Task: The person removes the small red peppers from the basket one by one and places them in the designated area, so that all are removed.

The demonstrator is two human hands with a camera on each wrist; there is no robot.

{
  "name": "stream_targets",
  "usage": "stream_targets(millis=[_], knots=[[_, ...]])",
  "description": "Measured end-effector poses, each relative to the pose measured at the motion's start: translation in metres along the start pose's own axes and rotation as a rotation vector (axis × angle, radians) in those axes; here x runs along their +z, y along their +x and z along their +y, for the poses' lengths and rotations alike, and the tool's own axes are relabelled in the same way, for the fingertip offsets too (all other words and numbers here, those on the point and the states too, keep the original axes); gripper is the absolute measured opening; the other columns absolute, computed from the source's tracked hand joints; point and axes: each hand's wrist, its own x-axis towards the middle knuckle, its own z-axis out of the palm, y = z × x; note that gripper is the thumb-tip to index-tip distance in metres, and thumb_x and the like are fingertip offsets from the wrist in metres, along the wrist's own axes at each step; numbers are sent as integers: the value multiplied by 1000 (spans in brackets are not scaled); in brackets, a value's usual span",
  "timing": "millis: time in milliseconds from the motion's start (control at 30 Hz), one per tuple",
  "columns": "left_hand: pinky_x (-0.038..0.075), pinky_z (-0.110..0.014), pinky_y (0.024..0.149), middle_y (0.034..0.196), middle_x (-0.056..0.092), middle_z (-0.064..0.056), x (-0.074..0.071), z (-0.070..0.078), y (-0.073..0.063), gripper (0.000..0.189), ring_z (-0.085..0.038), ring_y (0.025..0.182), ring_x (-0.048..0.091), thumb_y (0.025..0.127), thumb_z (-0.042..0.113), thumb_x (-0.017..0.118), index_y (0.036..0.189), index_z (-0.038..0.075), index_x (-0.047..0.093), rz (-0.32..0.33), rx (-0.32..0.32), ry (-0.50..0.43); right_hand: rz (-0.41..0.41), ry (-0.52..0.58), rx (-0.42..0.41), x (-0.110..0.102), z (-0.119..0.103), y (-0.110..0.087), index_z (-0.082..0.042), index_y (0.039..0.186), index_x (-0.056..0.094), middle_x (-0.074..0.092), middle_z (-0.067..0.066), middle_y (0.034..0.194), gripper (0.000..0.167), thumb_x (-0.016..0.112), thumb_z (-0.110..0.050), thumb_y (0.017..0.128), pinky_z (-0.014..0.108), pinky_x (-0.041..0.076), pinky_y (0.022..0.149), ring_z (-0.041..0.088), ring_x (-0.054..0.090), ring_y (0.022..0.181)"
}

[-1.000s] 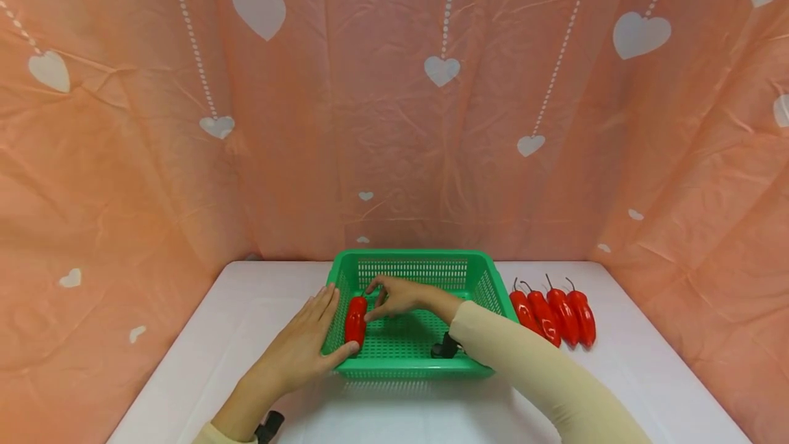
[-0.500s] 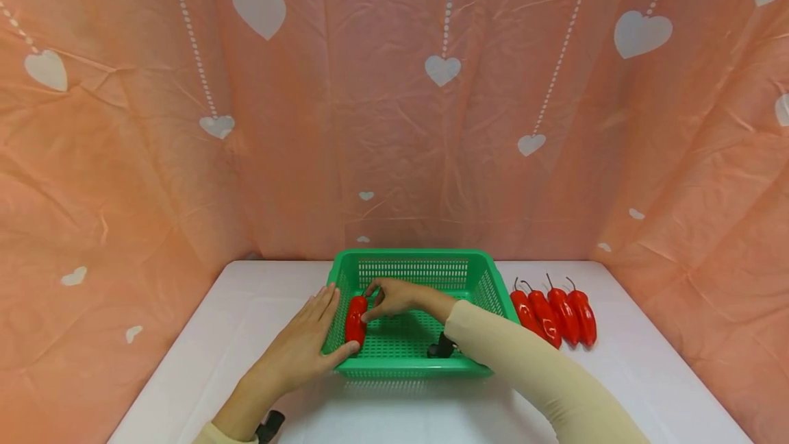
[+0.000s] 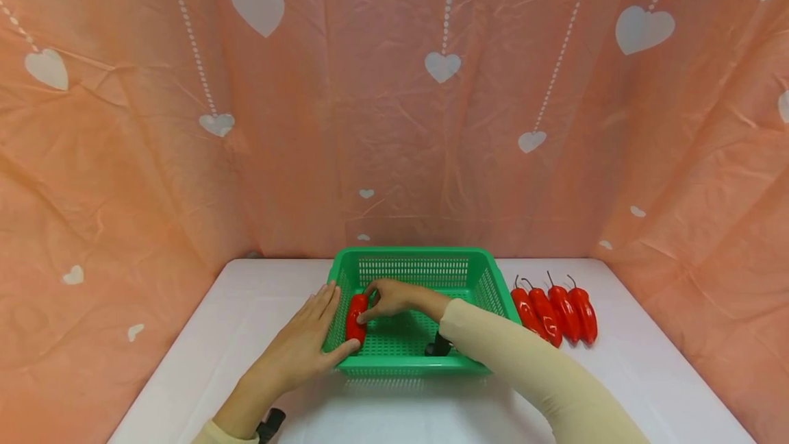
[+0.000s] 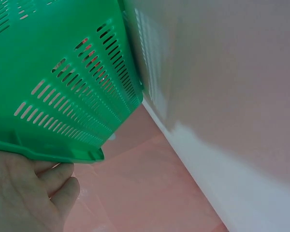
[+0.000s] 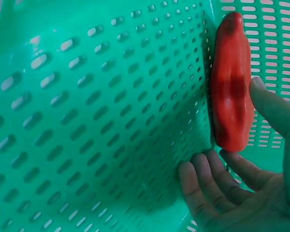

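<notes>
A red chili pepper point(image 3: 355, 321) lies lengthwise along the left wall inside the green plastic basket point(image 3: 425, 363). My right hand point(image 3: 394, 299) reaches into the basket and holds this pepper, its thumb on the side and its index finger curled at the stem end. The right wrist view shows the same pepper point(image 5: 231, 87) against the slotted wall; its stem is hidden. My left hand point(image 3: 302, 344) rests on the basket's left rim with straight fingers, the thumb over the front left corner. Underneath that rim, the left wrist view shows several fingers point(image 4: 58, 181).
Several more red chili peppers point(image 3: 567, 314) lie side by side on the white table point(image 3: 246, 307), just right of the basket. A salmon-coloured curtain point(image 3: 394, 156) with white hearts hangs behind and at both sides.
My right hand has shifted slightly left, and its thumb has come further onto the pepper. The left hand and the basket stay in place.
</notes>
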Motion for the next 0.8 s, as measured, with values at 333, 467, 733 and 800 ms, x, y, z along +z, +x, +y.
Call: stream_targets(millis=[333, 467, 733, 800], knots=[[23, -55, 131, 176, 24, -20, 0, -2, 1, 104, -40, 164, 19, 102, 74, 51, 165, -6, 29, -11, 7, -2, 8, -20, 23, 0, -9, -2, -2, 137, 62, 71, 12, 119, 58, 84, -34, 94, 36, 60, 81, 19, 68, 94], [22, -54, 132, 176, 25, -20, 0, -2, 1, 103, -39, 164, 18, 102, 72, 52, 165, -6, 30, -10, 8, 0, 8, -10, 15, 0, -10, -1, -3, 138, 60, 69, 11, 117, 60, 85, -34, 94, 36, 60, 82, 20, 67, 94], [22, -53, 132, 176, 25, -20, 0, -1, 1, 100, -39, 164, 18, 103, 66, 58, 165, -6, 30, -4, 6, -1, -12, 134, -22, -1, -9, 0, -2, 135, 56, 71, 12, 110, 52, 84, -21, 96, 42, 63, 83, 23, 70, 90], [23, -54, 131, 176, 25, -20, 0, -2, 0, 101, -39, 164, 19, 102, 68, 57, 165, -6, 30, -3, 5, -2, -20, 176, -21, 0, -10, -1, -1, 135, 55, 71, 13, 107, 52, 84, -18, 96, 44, 65, 82, 25, 72, 89]])
